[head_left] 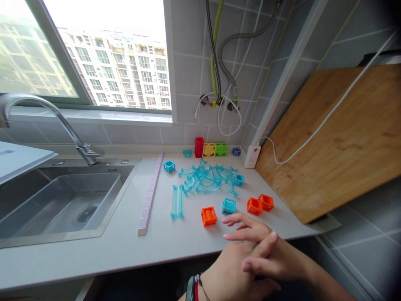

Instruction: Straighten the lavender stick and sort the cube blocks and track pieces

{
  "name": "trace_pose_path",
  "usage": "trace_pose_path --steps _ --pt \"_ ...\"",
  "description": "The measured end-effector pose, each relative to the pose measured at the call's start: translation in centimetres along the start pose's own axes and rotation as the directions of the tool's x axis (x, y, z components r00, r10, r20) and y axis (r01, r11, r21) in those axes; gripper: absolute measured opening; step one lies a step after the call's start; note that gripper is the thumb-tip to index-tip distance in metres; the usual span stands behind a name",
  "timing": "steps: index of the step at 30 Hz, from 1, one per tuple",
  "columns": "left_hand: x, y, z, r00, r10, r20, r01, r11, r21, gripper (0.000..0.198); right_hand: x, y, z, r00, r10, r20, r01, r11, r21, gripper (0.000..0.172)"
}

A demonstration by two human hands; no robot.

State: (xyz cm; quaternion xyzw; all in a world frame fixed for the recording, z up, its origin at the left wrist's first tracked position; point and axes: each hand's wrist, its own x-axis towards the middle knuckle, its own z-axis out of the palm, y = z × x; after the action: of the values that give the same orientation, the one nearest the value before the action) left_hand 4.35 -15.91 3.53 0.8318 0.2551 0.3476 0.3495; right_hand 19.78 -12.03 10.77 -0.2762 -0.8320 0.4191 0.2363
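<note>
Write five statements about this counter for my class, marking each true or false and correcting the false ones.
1. The left hand and right hand overlap in view. True.
2. Three orange cubes sit on the counter. True.
3. The right hand grips an orange cube. False: no cube shows in that hand.
4. The pale purple strip lies right of the translucent blue-green pieces. False: it lies left of them, towards the sink.
5. The red block stands immediately left of the yellow block. True.

I see one head-worn camera facing forward and down, hands close at five o'clock, table beyond.
</note>
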Motion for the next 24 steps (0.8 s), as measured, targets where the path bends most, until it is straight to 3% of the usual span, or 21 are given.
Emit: trace_pose_path --steps 2,4,8,11,14,17,24 --pt "0.0 -0.3 0.4 0.996 0.048 -0.078 -0.049 0.999 -0.016 0.117 0.0 -0.2 0.3 1.0 0.012 -0.008 -0.012 1.0 -0.003 0.031" --pt "0.2 -0.2 0.2 0.994 -0.012 -0.106 0.007 0.999 -0.044 0.106 -0.1 -0.1 0.7 0.997 0.024 -0.073 -0.025 1.0 -0.011 0.022" --pt "0.8 1.1 -1.1 0.988 -0.154 -0.022 0.149 0.977 -0.152 0.073 -0.2 0.7 1.5 0.98 0.011 -0.196 -0.022 0.998 -0.052 0.024" --pt "1.0 2.1 -1.9 0.979 -0.204 0.029 0.205 0.948 -0.243 0.087 -0.3 0.9 1.8 0.963 0.059 -0.262 -0.089 0.991 -0.102 0.032" --pt "0.9 2.6 -1.9 0.969 -0.245 0.013 0.238 0.924 -0.298 0.108 -0.5 0.8 2.1 0.938 0.191 -0.288 -0.248 0.952 -0.176 0.042" --pt "0.6 2.6 -1.3 0.979 -0.202 -0.036 0.182 0.937 -0.3 0.116 -1.1 0.6 2.5 0.925 0.266 -0.27 -0.324 0.926 -0.197 0.045" --pt "0.4 2.2 0.8 0.997 0.022 -0.069 -0.04 0.961 -0.274 0.1 -2.8 -0.2 2.8 0.95 0.048 -0.308 -0.143 0.946 -0.292 0.053"
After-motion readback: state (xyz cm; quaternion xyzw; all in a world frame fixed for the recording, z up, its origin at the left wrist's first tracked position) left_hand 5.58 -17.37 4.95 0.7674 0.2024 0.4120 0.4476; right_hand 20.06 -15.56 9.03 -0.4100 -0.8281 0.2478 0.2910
